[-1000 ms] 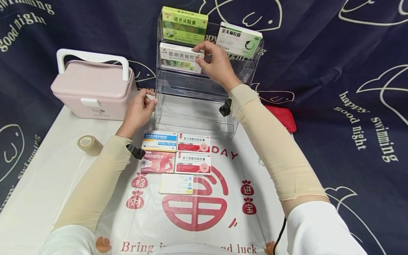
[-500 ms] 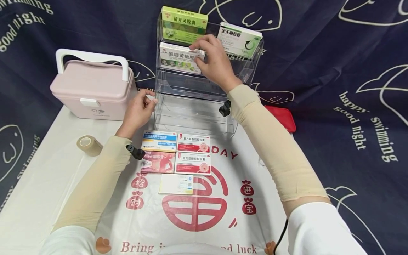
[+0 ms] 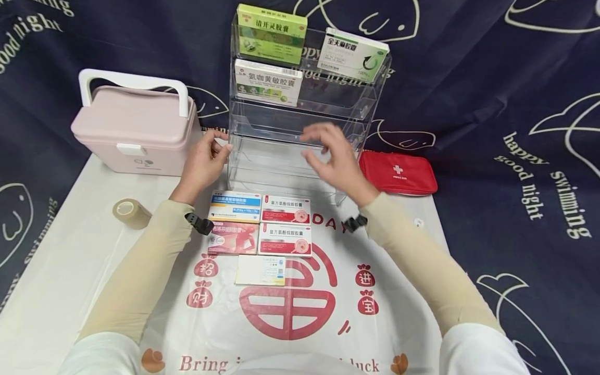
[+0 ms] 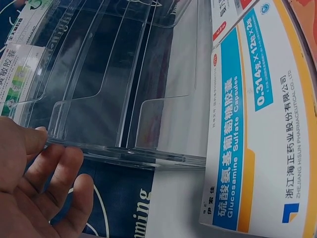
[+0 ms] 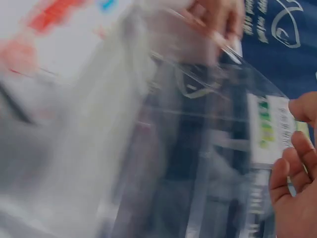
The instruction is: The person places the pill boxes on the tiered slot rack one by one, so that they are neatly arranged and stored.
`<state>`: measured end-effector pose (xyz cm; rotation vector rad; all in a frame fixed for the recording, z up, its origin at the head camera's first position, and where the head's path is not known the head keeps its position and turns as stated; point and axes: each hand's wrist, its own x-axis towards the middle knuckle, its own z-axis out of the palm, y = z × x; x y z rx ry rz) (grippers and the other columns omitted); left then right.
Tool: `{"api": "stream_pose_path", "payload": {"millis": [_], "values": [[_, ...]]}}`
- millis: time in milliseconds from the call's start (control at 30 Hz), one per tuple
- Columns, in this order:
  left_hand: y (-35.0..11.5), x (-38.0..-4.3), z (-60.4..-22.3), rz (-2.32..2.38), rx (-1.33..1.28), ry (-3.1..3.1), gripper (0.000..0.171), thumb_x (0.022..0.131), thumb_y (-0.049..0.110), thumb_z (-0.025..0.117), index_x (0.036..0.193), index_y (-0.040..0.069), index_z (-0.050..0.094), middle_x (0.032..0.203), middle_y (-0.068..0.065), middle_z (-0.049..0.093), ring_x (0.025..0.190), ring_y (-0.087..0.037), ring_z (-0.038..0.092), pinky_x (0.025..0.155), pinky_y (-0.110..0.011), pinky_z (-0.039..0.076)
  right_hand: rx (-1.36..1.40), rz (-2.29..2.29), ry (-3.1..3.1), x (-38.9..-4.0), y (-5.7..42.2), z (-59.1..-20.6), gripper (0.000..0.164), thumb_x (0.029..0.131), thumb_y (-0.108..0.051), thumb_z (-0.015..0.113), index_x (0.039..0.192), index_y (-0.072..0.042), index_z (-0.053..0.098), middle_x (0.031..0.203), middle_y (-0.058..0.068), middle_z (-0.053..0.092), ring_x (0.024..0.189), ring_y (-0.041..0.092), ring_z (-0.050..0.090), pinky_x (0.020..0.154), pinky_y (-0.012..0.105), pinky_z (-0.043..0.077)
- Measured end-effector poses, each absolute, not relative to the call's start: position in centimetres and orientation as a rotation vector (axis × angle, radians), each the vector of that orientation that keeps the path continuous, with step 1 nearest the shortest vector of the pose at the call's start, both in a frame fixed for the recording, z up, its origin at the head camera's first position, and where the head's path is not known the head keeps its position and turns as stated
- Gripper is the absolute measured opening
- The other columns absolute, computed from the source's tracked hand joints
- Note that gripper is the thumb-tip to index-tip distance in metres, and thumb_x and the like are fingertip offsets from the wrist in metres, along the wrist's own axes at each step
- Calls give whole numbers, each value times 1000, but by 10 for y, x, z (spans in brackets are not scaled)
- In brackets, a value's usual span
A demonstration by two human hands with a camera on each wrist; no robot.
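Fingers [image 4: 74, 161] of the left hand [image 3: 202, 164] pinch the left side edge of the clear rack [image 3: 269, 126]; those of the right hand [image 3: 336, 162] are loosely bent and hold nothing, in front of the rack's right half. On the rack's top tier stand a green box [image 3: 272, 36] at the left and a white-and-green box [image 3: 352, 54] at the right; below the green one, a white box [image 3: 268, 83] fills the next tier's left side. Just in front of the rack lie a blue-and-white box [image 3: 236, 207] and a red-and-white box [image 3: 286, 209]; farther forward, a pink box [image 3: 233, 238] and a second red-and-white box [image 3: 285, 240]. Farthest from the rack lies a pale box [image 3: 260, 270]. Left of the rack sits a pink case [image 3: 138, 117]; right of it, a red pouch [image 3: 398, 173].
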<state>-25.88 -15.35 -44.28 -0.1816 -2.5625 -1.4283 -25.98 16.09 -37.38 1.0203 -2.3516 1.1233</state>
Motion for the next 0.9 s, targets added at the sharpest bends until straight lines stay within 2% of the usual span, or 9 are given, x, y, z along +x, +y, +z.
{"api": "stream_pose_path", "payload": {"millis": [100, 267, 433, 667, 900], "values": [[-154, -258, -443, -1426, -174, -2564, 27, 103, 20, 62, 127, 7, 57, 84, -10, 63, 70, -21, 57, 64, -29, 41, 1037, 1182, -2476, -231, 178, -408, 27, 89, -4, 76, 115, -4, 69, 127, 9, 63, 114, 23, 54, 73, 39, 48], [-154, -256, -443, -1416, -166, -2565, 27, 103, 20, 62, 126, 8, 57, 84, -10, 62, 70, -21, 56, 64, -30, 41, 980, 1227, -2731, -186, 205, -459, 25, 89, -8, 78, 113, -7, 70, 116, 7, 67, 100, 29, 59, 73, 44, 51], [-153, -257, -442, -1411, -173, -2564, 27, 103, 20, 62, 127, 7, 57, 84, -10, 62, 71, -21, 56, 65, -31, 40, 849, 1275, -2945, -154, 221, -490, 25, 91, -14, 79, 114, -10, 72, 104, 8, 67, 89, 29, 60, 76, 45, 51], [-153, -256, -441, -1411, -163, -2569, 26, 103, 20, 62, 126, 8, 57, 83, -10, 62, 70, -21, 55, 64, -31, 40, 825, 1219, -3006, -142, 223, -505, 32, 91, -23, 79, 121, -17, 71, 100, 4, 65, 85, 25, 57, 73, 36, 46], [-151, -255, -441, -1404, -163, -2566, 25, 103, 18, 61, 126, 7, 58, 83, -11, 62, 70, -21, 57, 62, -29, 40, 832, 1125, -3000, -140, 220, -510, 38, 91, -27, 79, 126, -18, 68, 102, 3, 63, 88, 21, 55, 74, 33, 46]]}}
